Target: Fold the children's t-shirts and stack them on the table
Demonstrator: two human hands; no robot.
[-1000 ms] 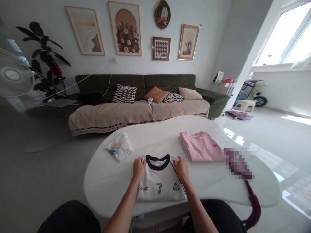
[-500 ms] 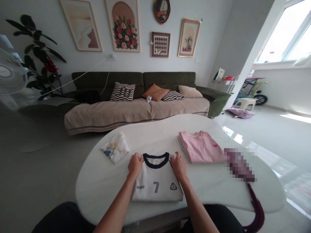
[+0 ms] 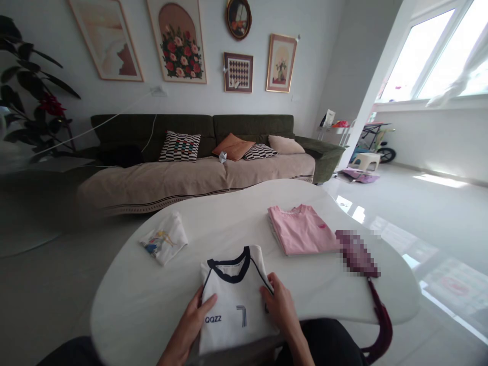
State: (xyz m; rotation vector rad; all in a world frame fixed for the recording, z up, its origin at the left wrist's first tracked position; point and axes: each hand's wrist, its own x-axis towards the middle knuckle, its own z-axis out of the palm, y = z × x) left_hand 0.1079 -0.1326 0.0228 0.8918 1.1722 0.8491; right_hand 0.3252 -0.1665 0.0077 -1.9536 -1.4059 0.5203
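A folded white, navy-collared shirt (image 3: 230, 299) slants over the table (image 3: 133, 300).

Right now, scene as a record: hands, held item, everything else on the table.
left_hand: the left hand grips the left side of a folded white fabric shirt with navy collar, thumb on the front
right_hand: the right hand grips its right side
shirt_print: dark QQZZ, dark 7
shirt_on_table: can't tell
table: smooth white rounded tabletop
table_left: white cloth with coloured print
table_right: folded pink fabric shirt; maroon item, pixelated
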